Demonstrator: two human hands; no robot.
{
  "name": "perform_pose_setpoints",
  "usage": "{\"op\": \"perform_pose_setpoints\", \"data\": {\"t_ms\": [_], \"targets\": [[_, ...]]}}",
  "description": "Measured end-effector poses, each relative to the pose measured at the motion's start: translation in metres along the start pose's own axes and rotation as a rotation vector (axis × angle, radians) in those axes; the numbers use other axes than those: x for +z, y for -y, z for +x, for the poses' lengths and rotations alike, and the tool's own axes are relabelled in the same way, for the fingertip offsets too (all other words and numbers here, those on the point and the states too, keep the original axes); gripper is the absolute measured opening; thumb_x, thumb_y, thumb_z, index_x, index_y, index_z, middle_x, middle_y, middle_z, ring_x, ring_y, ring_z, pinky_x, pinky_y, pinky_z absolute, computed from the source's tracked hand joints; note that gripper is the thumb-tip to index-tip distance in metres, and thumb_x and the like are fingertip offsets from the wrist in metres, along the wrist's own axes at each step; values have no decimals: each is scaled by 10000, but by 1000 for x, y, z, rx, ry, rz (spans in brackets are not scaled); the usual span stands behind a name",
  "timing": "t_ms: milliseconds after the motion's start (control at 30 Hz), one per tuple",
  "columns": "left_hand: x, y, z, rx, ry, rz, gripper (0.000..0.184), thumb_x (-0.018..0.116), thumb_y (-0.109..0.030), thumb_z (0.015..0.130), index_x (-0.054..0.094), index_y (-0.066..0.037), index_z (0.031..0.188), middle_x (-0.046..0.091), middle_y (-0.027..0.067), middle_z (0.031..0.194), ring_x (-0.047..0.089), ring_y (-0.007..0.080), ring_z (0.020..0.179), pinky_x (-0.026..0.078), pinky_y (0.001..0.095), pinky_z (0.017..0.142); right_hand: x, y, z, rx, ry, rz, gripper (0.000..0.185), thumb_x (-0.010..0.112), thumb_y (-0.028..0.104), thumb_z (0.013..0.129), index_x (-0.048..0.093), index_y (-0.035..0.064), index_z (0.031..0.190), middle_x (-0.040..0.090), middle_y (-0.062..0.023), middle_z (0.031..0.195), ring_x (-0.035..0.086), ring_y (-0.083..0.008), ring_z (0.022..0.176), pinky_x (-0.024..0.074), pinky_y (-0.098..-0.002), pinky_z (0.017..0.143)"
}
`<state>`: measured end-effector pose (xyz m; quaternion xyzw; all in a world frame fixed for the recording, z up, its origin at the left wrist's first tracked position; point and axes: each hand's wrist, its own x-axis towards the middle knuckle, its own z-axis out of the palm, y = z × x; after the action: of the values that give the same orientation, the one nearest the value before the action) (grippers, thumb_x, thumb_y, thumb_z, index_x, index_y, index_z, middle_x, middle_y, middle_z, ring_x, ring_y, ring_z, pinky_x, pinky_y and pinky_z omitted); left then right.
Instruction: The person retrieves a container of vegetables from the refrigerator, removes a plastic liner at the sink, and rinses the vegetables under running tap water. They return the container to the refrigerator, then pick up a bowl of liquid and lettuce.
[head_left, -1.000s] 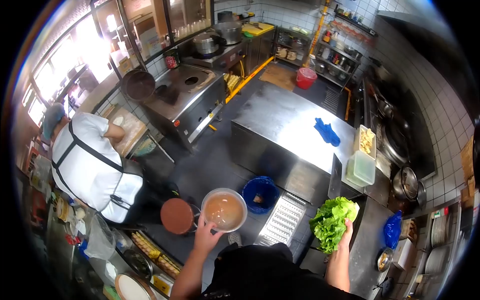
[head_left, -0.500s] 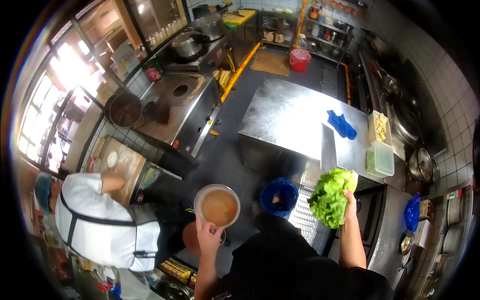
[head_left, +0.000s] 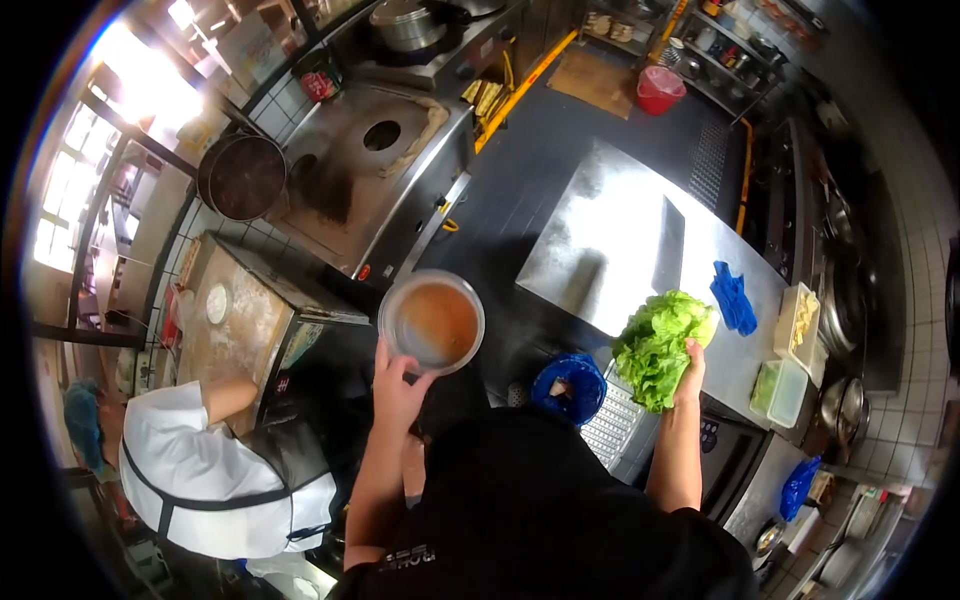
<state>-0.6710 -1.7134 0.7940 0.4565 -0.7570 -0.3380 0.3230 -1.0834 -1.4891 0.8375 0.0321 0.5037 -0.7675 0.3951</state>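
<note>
My left hand (head_left: 400, 385) grips the near rim of a round clear plastic tub (head_left: 392, 308) of brownish-orange liquid, held out over the floor. In my right hand (head_left: 692, 372) is a head of green lettuce (head_left: 655, 350), gripped at its base with the frilly leaves pointing left. The lettuce hangs just in front of the near edge of a steel worktable (head_left: 570, 235). Some of my right fingers are hidden behind the leaves.
On the worktable lie a blue cloth (head_left: 733, 300), a bin of pale yellow pieces (head_left: 797, 325) and a clear green-tinted container (head_left: 778, 392). A blue-lined bin (head_left: 568, 390) stands on the floor. Left are a stove (head_left: 400, 190) and a co-worker in white (head_left: 210, 490) by a floured board (head_left: 240, 330).
My view has turned and come nearer the worktable. The tub and lettuce have moved along in my hands, and the liquid has shifted toward one side of the tub.
</note>
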Motion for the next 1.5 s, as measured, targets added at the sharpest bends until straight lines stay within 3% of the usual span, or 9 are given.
{"op": "perform_pose_setpoints", "data": {"t_ms": [100,200,367,600,767,967,1100,1200,1500], "targets": [[-7,-4,73,-42,81,-45,335,867,-41,697,561,-14,831,384,237,1559,568,397,1245,542,371,874,46,-8,30,-18,-13,15,694,634,384,837,465,19,1402,589,-217,1270,606,-385,1108,534,-501,925],[5,35,161,148,143,38,328,865,-44,702,568,-14,836,360,239,1574,512,399,1323,547,367,855,84,-28,73,-63,-31,8,768,605,470,846,424,38,1454,551,-218,1344,574,-393,1179,522,-527,960],[-5,53,275,204,302,14,326,872,-96,714,581,-24,844,322,286,1578,386,452,1427,422,436,1105,158,-41,96,-185,-17,130,745,577,465,865,420,38,1456,552,-210,1346,578,-381,1177,518,-523,971],[41,55,399,273,491,-95,363,895,-134,705,583,-25,855,334,322,1554,399,465,1409,446,427,1076,185,-41,108,-220,-264,229,696,588,428,861,467,22,1413,595,-206,1287,598,-361,1142,516,-476,961],[100,40,483,307,544,-157,352,898,-92,698,587,-21,844,396,255,1547,668,209,867,552,298,661,194,-28,157,-298,-282,283,733,606,452,835,464,36,1421,595,-212,1293,608,-372,1124,537,-494,929],[176,-18,606,354,630,-181,333,882,-90,699,592,-26,850,427,268,1503,626,366,1136,544,382,874,186,18,272,-346,-419,304,682,581,458,883,463,32,1403,601,-213,1279,631,-369,1096,554,-488,905],[246,-46,691,457,576,-136,352,889,-108,691,587,-32,857,430,259,1495,582,395,1209,538,390,887,192,81,370,-380,-456,256,689,586,430,875,444,44,1428,588,-208,1301,622,-363,1118,549,-486,920],[292,-81,755,458,568,-84,374,893,-157,715,568,-43,862,337,371,1521,445,488,1368,548,423,918,204,136,450,-436,-379,258,695,621,414,852,461,40,1415,601,-198,1275,624,-361,1111,545,-479,930],[447,-139,943,247,412,-198,391,906,-180,697,584,-35,865,370,372,1496,554,463,1245,540,434,905,304,266,656,-417,-301,287,768,655,427,796,433,75,1441,578,-191,1263,608,-366,1095,558,-509,871]]}}
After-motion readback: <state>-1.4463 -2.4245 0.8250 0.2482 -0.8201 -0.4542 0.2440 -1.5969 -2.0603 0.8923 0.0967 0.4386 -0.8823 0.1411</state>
